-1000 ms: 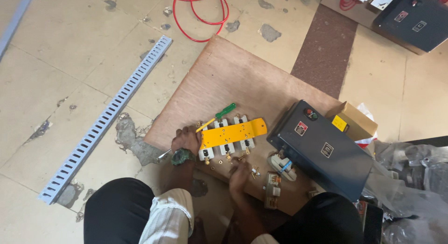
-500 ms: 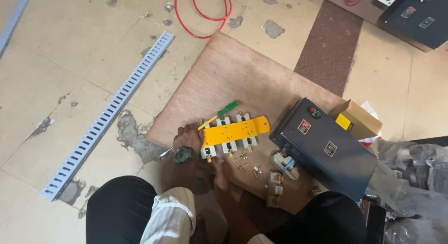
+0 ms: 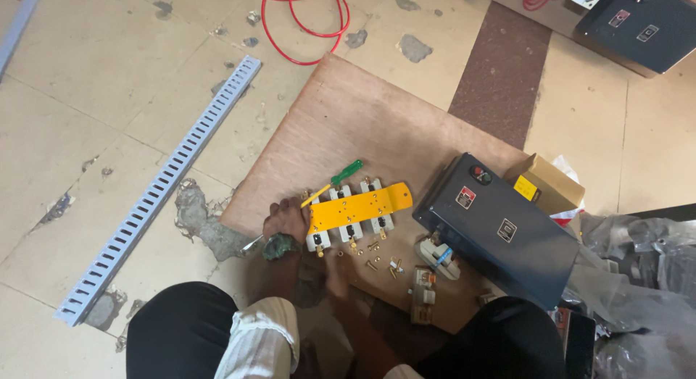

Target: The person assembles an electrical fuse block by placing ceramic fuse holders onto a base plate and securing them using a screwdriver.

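Left hand [image 3: 285, 221] grips a tool [image 3: 278, 245] beside the yellow plate [image 3: 359, 204] at frame centre. Right hand [image 3: 335, 267], grip unclear, rests near loose screws [image 3: 377, 261]; a dark box [image 3: 500, 230] crowds the right

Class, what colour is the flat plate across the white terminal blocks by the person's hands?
Yellow-orange plate, shown clearly in the head view.

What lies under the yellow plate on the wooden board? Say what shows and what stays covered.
Under the yellow plate, three white terminal blocks with brass ends stick out on both sides. Their middle parts are covered by the plate.
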`<move>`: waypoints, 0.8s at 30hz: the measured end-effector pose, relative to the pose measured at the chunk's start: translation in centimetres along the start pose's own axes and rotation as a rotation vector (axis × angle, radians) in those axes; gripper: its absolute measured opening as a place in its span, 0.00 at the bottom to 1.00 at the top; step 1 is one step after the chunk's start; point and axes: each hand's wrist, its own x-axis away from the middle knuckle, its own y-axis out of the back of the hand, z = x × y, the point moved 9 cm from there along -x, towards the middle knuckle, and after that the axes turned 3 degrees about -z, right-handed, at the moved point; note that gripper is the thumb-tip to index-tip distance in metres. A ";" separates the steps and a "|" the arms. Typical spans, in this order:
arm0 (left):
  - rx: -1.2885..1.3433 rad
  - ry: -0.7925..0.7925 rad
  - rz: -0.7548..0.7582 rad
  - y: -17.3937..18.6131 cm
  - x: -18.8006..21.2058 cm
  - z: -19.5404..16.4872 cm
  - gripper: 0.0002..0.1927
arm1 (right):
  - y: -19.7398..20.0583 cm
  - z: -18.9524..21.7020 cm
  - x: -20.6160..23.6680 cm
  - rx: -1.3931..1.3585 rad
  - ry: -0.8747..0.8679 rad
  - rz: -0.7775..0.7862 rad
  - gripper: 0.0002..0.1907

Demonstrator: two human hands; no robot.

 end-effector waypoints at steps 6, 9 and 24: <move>-0.006 -0.011 -0.036 0.5 -0.2 -0.1 0.16 | -0.6 1.0 0.2 0.013 0.097 0.042 0.22; -0.001 -0.003 -0.021 0.5 0.1 0.0 0.15 | -0.8 1.2 0.4 0.034 0.116 0.041 0.20; -0.025 -0.012 -0.047 -0.6 0.0 0.5 0.15 | -4.4 3.7 2.2 0.982 0.707 0.177 0.26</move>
